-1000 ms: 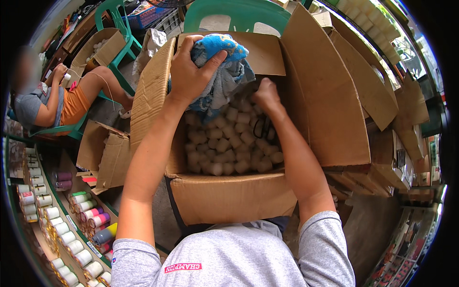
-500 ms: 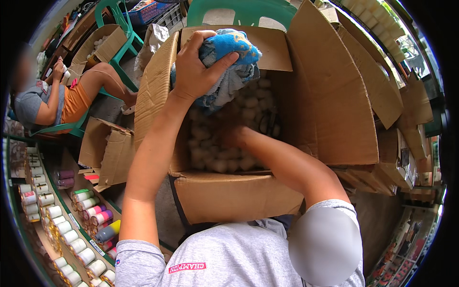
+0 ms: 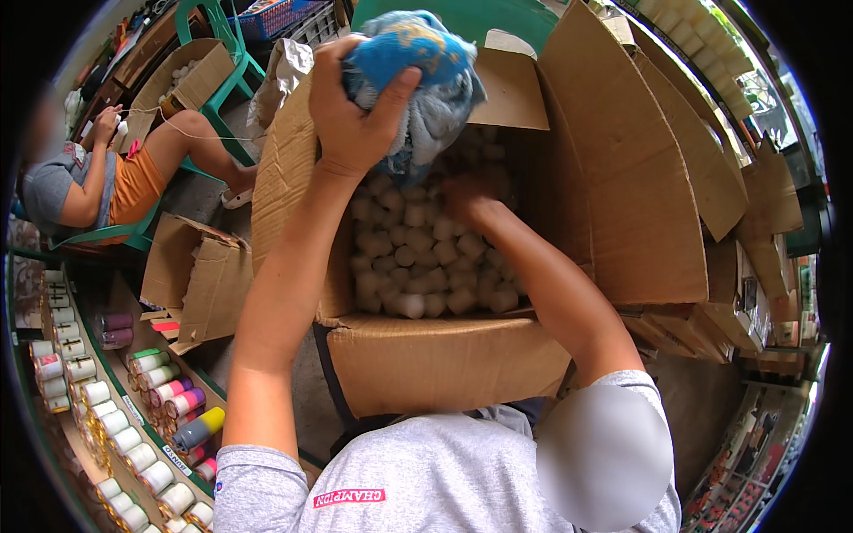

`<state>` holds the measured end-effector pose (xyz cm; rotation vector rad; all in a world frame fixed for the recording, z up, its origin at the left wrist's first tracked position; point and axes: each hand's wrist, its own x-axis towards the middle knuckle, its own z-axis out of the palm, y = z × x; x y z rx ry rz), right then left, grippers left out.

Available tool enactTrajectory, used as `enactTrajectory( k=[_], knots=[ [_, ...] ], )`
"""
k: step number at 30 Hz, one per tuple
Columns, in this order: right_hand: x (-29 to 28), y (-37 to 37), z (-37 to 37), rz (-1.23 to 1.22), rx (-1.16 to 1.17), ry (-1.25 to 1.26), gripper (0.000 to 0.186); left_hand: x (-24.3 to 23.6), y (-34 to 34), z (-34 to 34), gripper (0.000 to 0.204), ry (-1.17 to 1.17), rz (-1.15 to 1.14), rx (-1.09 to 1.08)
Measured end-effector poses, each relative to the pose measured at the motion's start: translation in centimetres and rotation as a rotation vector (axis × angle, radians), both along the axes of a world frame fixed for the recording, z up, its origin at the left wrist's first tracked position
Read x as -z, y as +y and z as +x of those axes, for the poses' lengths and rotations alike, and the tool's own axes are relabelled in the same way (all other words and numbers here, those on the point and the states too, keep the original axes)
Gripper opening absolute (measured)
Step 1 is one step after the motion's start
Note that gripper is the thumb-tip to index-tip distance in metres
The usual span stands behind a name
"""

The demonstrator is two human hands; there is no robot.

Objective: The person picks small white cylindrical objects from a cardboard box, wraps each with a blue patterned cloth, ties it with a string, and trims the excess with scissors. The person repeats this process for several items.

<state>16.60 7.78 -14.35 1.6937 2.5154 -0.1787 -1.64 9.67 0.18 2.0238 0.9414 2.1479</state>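
Observation:
High over the far left part of a large open cardboard box [image 3: 444, 364], my left hand [image 3: 355, 129] grips a bunched-up cloth [image 3: 418, 67], blue with tan marks on top and grey below. Its thumb lies across the front and the fingers wrap behind. Many small white cylindrical rolls [image 3: 426, 258] cover the inside of the box. My right hand [image 3: 471, 197] reaches down among them toward the far side, just right of the hanging cloth. Shadow and blur hide its fingers, so whether it holds a roll cannot be made out.
Tall flaps [image 3: 613, 160] rise on the box's right. At the left, a seated person [image 3: 98, 178] handles a white strand. A smaller carton [image 3: 200, 284] stands nearby, with a rack of thread spools [image 3: 142, 457] below it. Behind the box is a green chair [image 3: 524, 22].
My left hand has raised the cloth and shifted it slightly left. Inside the box, my right hand has moved farther away and to the right, uncovering more white rolls.

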Motion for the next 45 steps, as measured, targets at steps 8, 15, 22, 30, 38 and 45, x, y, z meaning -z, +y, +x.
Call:
enactTrajectory(
  k=[8,15,22,30,38,45],
  knots=[
    [1.8,6.6,1.9,-0.122,-0.204,0.244,0.039,-0.3,0.8,-0.5,0.047,0.094,0.09,-0.213],
    [5.8,2.9,-0.2,-0.227,-0.387,0.285,0.062,-0.6,1.2,0.4,0.044,0.095,0.06,-0.19],
    [-2.7,4.7,-3.0,-0.529,-0.256,0.359,0.05,-0.4,-0.2,-0.7,0.045,-0.014,-0.07,-0.114],
    [0.6,10.5,1.6,-0.046,0.087,0.205,0.054,-1.0,0.9,0.2,0.044,0.088,-0.063,-0.14],
    [3.1,10.3,1.2,0.078,0.072,0.295,0.056,-0.9,0.5,-0.4,0.041,0.096,-0.132,-0.078],
    [3.3,10.1,1.3,0.13,0.055,0.333,0.058,-0.8,0.3,-0.1,0.041,0.092,-0.174,-0.031]
  ],
)
